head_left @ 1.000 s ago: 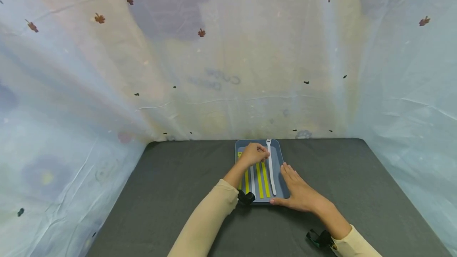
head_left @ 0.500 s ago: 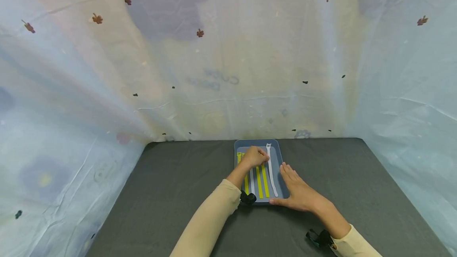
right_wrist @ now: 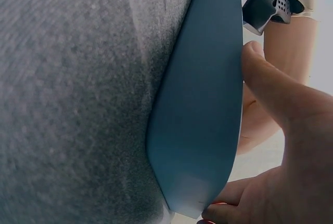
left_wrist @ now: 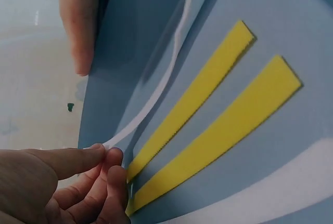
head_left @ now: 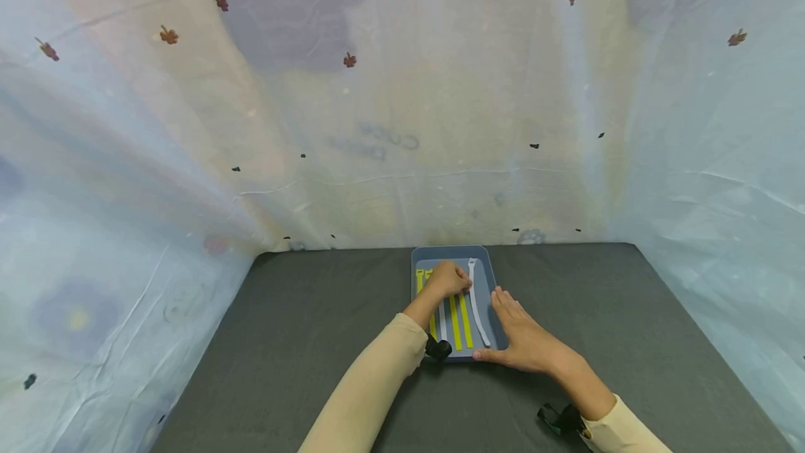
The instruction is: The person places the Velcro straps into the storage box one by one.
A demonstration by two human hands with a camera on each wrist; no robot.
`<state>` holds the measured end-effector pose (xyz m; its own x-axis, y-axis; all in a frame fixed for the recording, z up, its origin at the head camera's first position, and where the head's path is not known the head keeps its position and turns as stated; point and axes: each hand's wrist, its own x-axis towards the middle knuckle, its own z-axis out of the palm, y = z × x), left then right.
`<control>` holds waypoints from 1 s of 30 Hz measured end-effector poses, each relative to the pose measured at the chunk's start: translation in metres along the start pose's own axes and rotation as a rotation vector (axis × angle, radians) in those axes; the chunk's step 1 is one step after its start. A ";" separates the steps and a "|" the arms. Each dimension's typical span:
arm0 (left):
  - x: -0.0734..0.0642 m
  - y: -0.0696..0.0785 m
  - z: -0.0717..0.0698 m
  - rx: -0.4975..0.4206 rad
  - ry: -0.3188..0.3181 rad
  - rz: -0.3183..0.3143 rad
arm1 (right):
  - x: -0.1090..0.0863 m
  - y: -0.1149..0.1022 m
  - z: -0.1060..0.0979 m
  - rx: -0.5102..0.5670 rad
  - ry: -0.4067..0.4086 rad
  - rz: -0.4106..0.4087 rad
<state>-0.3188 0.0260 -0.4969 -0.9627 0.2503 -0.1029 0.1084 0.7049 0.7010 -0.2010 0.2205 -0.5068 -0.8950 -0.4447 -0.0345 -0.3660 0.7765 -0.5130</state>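
Observation:
A shallow blue-grey tray [head_left: 494, 324] lies on the table near the back edge. My left hand [head_left: 448, 278] reaches over it, pinching a white hook-and-loop cable tie [head_left: 476, 310] between thumb and index finger. In the left wrist view the same white tie [left_wrist: 156, 94] bends upward from the fingertips, casting a shadow on the tray floor. Two yellow cable ties [left_wrist: 208, 146] lie flat beside it. My right hand [head_left: 527, 336] rests on the tray's near right corner, fingers straight along the right rim and thumb at the front. The tray's outer wall [right_wrist: 200, 99] fills the right wrist view's middle.
Left of the yellow pair in the tray lie a pale tie [head_left: 443, 320] and more yellow ties [head_left: 419, 284], partly behind my left forearm. Grey cloth [head_left: 327, 327] covers the table. A patterned curtain [head_left: 402, 124] hangs behind and at both sides.
My left hand has drawn the white tie slightly toward me, so its slotted head has moved from the tray's far rim to inside the tray. My right hand stays on the corner.

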 end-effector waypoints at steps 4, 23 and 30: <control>0.000 0.000 0.000 0.023 -0.005 -0.007 | 0.000 -0.001 0.000 0.003 -0.001 -0.003; 0.001 0.001 0.002 0.088 0.030 0.003 | 0.000 -0.002 0.000 -0.004 0.012 -0.003; 0.005 -0.003 0.003 0.084 0.043 -0.015 | 0.000 -0.001 0.000 -0.005 0.010 -0.005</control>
<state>-0.3235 0.0265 -0.5017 -0.9739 0.2118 -0.0817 0.1123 0.7623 0.6374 -0.2006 0.2198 -0.5063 -0.8960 -0.4435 -0.0232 -0.3713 0.7768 -0.5086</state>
